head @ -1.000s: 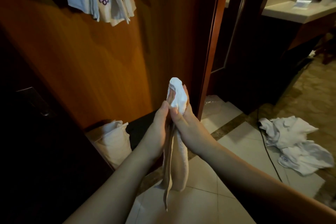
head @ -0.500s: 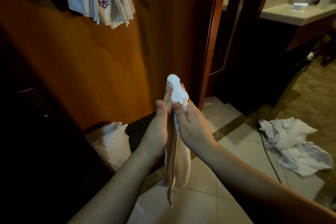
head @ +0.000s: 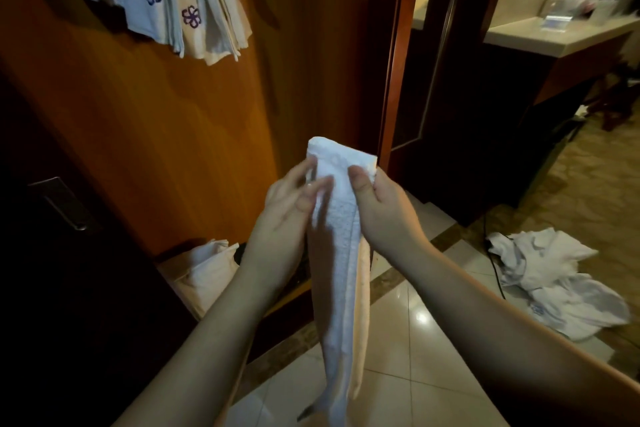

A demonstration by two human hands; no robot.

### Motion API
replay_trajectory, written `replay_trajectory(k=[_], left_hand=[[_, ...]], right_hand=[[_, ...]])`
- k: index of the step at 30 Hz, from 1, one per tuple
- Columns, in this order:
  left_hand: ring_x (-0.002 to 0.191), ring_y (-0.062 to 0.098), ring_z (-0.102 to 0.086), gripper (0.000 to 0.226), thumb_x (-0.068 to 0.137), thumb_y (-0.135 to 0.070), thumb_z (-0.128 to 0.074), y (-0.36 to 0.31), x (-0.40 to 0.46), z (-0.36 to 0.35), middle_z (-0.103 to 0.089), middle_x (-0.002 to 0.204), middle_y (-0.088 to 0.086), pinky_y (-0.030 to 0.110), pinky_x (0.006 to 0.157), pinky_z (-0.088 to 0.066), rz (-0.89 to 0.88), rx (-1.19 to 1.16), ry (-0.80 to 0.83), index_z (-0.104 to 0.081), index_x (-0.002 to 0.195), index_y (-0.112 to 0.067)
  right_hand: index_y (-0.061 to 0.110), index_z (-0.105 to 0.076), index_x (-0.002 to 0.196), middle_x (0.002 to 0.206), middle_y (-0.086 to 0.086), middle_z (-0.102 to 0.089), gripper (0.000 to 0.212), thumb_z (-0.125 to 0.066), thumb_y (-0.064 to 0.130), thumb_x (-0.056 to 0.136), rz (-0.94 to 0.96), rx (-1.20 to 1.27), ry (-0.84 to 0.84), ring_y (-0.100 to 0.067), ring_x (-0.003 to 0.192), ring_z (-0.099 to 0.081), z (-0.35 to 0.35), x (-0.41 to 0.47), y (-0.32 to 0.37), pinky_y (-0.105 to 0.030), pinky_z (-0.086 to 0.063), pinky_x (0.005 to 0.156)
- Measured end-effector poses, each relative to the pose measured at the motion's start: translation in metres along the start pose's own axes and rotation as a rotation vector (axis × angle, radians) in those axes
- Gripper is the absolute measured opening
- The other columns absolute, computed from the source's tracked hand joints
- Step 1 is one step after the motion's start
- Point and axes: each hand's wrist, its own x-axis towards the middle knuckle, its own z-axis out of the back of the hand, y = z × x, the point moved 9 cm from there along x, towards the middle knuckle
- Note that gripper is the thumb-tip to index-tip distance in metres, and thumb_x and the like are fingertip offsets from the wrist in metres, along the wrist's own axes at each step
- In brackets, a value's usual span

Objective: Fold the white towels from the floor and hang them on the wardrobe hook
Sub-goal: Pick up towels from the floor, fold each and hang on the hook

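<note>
Since the earlier frames the two hands have moved a little apart, and the white towel [head: 341,253] between them, which was a narrow bunched roll, now shows a flat, wider face at its top.

From left to right: at 11 o'clock a bunch of hung towels [head: 173,0] is on the wooden wardrobe door [head: 156,121]; three purple flower marks can be counted on them, but the exact number of towels I cannot tell. At 8 o'clock one pale cloth bundle [head: 204,274] rests low by the door.

In the centre are two hands and one held towel. The left hand [head: 291,208] is blurred; its fingers are nearly straight and lie close together against the left edge of the towel, the thumb on the front. The right hand [head: 377,204] pinches the upper right edge, thumb pressed on the front and the other fingers curled behind. The towel's top stands just above both hands, and its long folded length hangs down between the wrists toward 6 o'clock, over the tiled floor [head: 415,374].

At 4 o'clock one loose heap of white towels [head: 554,288] lies on the floor; how many it holds I cannot tell.
</note>
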Motion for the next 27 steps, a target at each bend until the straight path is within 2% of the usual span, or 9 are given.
replay_trajectory(k=[2, 4, 7, 9, 13, 17, 21, 24, 27], left_hand=[[0.125, -0.014, -0.041, 0.050, 0.092, -0.055, -0.057, 0.006, 0.010, 0.014, -0.042, 0.138, -0.036, 0.009, 0.088, -0.039, 0.023, 0.022, -0.109, -0.043, 0.139, -0.046], [0.126, 0.003, -0.052, 0.075, 0.078, -0.059, -0.072, 0.015, 0.024, 0.017, -0.050, 0.140, -0.022, 0.014, 0.084, -0.047, 0.129, -0.112, -0.067, -0.040, 0.144, -0.039], [0.122, 0.020, -0.063, 0.084, 0.063, -0.060, -0.086, 0.023, 0.037, -0.001, -0.068, 0.130, -0.003, 0.032, 0.092, -0.056, 0.300, -0.474, 0.190, -0.056, 0.134, -0.027], [0.120, 0.025, -0.065, 0.072, 0.061, -0.054, -0.090, 0.017, 0.040, -0.004, -0.069, 0.129, 0.007, 0.036, 0.091, -0.057, 0.311, -0.566, 0.301, -0.069, 0.122, -0.023], [0.110, 0.027, -0.070, 0.039, 0.070, -0.042, -0.088, -0.003, 0.051, 0.003, -0.074, 0.116, 0.010, 0.031, 0.083, -0.058, 0.195, -0.441, 0.322, -0.079, 0.103, -0.021], [0.094, 0.022, -0.074, 0.009, 0.082, -0.024, -0.075, -0.026, 0.061, 0.004, -0.077, 0.099, 0.004, 0.028, 0.074, -0.058, 0.123, -0.453, 0.220, -0.081, 0.089, -0.023], [0.093, 0.023, -0.075, 0.016, 0.084, -0.020, -0.074, -0.035, 0.076, 0.013, -0.078, 0.098, 0.006, 0.031, 0.069, -0.060, 0.169, -0.499, 0.082, -0.075, 0.099, -0.016], [0.090, 0.021, -0.076, 0.021, 0.087, -0.020, -0.074, -0.037, 0.085, 0.026, -0.078, 0.097, 0.004, 0.031, 0.064, -0.061, 0.216, -0.459, -0.032, -0.070, 0.107, -0.015], [0.088, 0.020, -0.076, 0.027, 0.086, -0.023, -0.075, -0.034, 0.090, 0.036, -0.078, 0.096, 0.002, 0.038, 0.070, -0.059, 0.275, -0.454, -0.091, -0.068, 0.111, -0.016]], right_hand=[[0.058, -0.062, 0.089, 0.093, 0.024, -0.070, 0.030, -0.035, 0.069, 0.095, -0.009, 0.041, 0.059, 0.002, 0.080, -0.067, 0.007, 0.005, 0.007, -0.012, -0.048, 0.061], [0.054, -0.065, 0.091, 0.094, 0.027, -0.072, 0.031, -0.038, 0.070, 0.093, 0.005, 0.060, 0.134, 0.004, 0.083, -0.069, 0.010, 0.010, 0.019, -0.012, -0.050, 0.066], [0.036, -0.068, 0.100, 0.099, 0.015, -0.076, 0.051, -0.042, 0.076, 0.084, 0.002, 0.135, 0.208, -0.005, 0.090, -0.073, 0.012, 0.021, 0.036, -0.034, -0.055, 0.083], [0.033, -0.067, 0.106, 0.103, 0.011, -0.076, 0.056, -0.044, 0.077, 0.082, 0.000, 0.196, 0.211, -0.009, 0.096, -0.073, 0.017, 0.028, 0.045, -0.041, -0.055, 0.091], [0.039, -0.065, 0.119, 0.114, 0.009, -0.074, 0.067, -0.042, 0.088, 0.080, 0.025, 0.294, 0.225, -0.011, 0.106, -0.071, 0.023, 0.039, 0.048, -0.039, -0.057, 0.093], [0.027, -0.063, 0.135, 0.127, -0.010, -0.070, 0.075, -0.045, 0.080, 0.085, -0.304, 0.804, 0.363, -0.030, 0.122, -0.064, -0.006, 0.042, -0.003, -0.040, -0.057, 0.092], [0.032, -0.062, 0.134, 0.123, -0.006, -0.071, 0.056, -0.061, 0.065, 0.090, -0.452, 0.702, 0.409, -0.027, 0.118, -0.065, -0.041, 0.027, -0.072, -0.041, -0.056, 0.092], [0.041, -0.054, 0.142, 0.140, -0.001, -0.061, 0.070, -0.054, 0.080, 0.084, -0.492, 0.697, 0.430, -0.023, 0.134, -0.054, -0.055, 0.017, -0.089, -0.055, -0.036, 0.116], [0.035, -0.057, 0.140, 0.143, -0.001, -0.059, 0.079, -0.048, 0.084, 0.080, -0.494, 0.803, 0.396, -0.020, 0.137, -0.050, -0.057, 0.016, -0.086, -0.054, -0.023, 0.123]])
